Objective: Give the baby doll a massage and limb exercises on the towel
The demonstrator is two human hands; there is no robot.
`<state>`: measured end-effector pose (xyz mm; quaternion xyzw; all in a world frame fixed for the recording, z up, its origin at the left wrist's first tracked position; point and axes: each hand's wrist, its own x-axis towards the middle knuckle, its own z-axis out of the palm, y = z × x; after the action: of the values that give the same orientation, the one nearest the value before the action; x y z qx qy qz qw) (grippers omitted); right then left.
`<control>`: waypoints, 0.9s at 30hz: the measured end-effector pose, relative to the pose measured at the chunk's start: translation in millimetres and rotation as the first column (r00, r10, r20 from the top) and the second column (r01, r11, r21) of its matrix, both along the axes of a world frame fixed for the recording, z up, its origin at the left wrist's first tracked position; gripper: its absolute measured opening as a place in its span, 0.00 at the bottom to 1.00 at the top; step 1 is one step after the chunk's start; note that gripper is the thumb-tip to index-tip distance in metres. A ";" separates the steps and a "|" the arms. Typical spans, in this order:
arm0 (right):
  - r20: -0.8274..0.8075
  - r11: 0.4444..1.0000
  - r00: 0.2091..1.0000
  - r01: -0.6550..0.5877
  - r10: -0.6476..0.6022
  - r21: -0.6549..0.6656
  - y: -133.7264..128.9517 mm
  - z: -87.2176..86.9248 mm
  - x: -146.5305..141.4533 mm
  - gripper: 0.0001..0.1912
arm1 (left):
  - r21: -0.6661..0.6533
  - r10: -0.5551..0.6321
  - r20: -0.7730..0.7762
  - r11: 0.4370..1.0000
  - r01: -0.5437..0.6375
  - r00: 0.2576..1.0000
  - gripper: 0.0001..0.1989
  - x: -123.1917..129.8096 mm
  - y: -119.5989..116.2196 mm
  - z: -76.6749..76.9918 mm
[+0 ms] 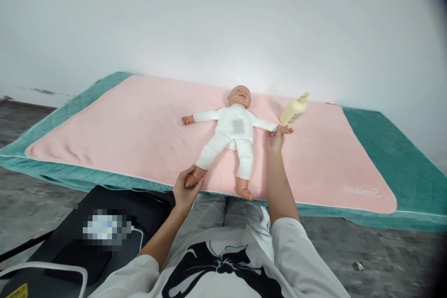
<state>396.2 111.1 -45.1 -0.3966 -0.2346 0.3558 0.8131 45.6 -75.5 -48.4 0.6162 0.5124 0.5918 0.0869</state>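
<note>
Your left hand (185, 188) pinches the foot (195, 176) of the doll (233, 123), your right hand (275, 140) its wrist (280, 128). It lies face-up on the mat (139, 125); near that wrist stands a bottle (293, 111), contents hidden.

"How is the doll (238, 121) lying?"
"It's lying face up on the pink blanket (146, 121), its head resting near the far edge."
"What is covering it?"
"White cloth (223, 123) is covering its torso, arms and legs, leaving its head, hands and feet bare."
"And the limbs?"
"The arms are stretching sideways, the legs spreading apart."
</note>
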 end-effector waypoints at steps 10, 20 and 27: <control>0.237 0.989 0.970 -0.088 0.057 0.123 -7.2 6.3 -15.0 0.25 | 0.079 -0.051 0.221 0.996 0.034 0.974 0.29 32.6 21.5 29.4; 0.583 0.989 0.806 -0.147 0.101 0.032 -31.3 26.3 -42.1 0.29 | 0.121 -0.174 0.213 0.981 0.151 0.961 0.27 56.7 57.0 74.7; 0.650 0.976 0.742 -0.218 0.166 -0.001 -41.2 31.9 -53.5 0.28 | 0.078 -0.232 0.179 0.972 0.222 0.956 0.24 69.6 68.6 88.5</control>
<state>342.7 69.9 -13.2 -0.4376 -0.5530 0.2701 0.6555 115.2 -7.0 40.1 0.6150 0.4108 0.6473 0.1844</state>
